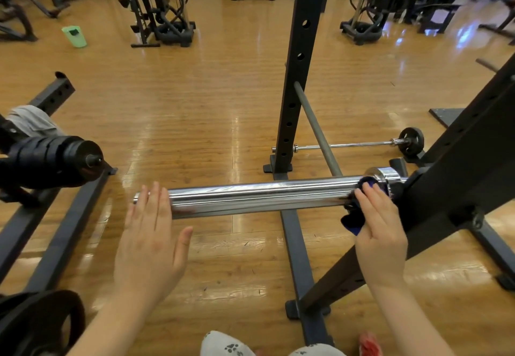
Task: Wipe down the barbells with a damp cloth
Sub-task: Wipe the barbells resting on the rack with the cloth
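Observation:
A chrome barbell sleeve (256, 195) runs left to right at waist height, its inner collar (388, 176) against a black rack beam. My right hand (380, 233) lies over a dark blue cloth (352, 220) and presses it on the sleeve's right end by the collar; the cloth wraps the bar and hangs below it. My left hand (152, 240) is flat, fingers straight, touching the sleeve's free left end. A second, thinner barbell (345, 145) with a small black plate (411, 141) lies on the floor behind.
A black rack upright (296, 77) stands just behind the sleeve, with floor rails (299, 255) below. A loaded black-plate bar end (58, 160) juts in at left, a plate (41, 325) at bottom left. A green bin (74, 36) and gym machines stand farther back on the wooden floor.

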The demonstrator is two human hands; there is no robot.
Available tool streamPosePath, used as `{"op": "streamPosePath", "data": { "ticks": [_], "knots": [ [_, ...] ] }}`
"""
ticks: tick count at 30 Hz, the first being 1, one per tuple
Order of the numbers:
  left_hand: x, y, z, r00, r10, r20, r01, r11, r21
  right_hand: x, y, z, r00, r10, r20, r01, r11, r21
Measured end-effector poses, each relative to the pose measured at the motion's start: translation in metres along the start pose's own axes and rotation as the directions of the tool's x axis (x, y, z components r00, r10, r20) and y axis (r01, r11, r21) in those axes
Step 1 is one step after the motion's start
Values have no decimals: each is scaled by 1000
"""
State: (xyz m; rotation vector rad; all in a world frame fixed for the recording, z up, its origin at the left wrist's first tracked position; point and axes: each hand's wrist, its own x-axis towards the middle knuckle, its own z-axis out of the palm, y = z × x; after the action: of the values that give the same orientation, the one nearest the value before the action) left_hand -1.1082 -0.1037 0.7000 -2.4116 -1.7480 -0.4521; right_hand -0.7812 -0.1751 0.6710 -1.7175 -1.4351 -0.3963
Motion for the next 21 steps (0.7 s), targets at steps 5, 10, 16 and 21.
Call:
{"op": "streamPosePath", "data": {
  "ticks": [5, 10, 16, 21],
  "knots": [
    [3, 1, 3, 999, 5, -37, -4, 999, 39, -16, 3, -7, 1000, 12, 2, -12, 1000, 16],
    [15, -3, 1, 999, 25, -36, -22, 996, 82, 15, -6, -7, 998, 23, -52, -22, 999, 25],
    [13, -4, -1, 999, 36, 38, -40, 992, 121, 27, -8, -5, 999, 43, -31, -42, 998, 41],
    [-2, 2, 4, 1000, 30, 1, -30, 996, 81, -2, -2, -6, 999, 37, 36, -38, 999, 32]
  ]
}}
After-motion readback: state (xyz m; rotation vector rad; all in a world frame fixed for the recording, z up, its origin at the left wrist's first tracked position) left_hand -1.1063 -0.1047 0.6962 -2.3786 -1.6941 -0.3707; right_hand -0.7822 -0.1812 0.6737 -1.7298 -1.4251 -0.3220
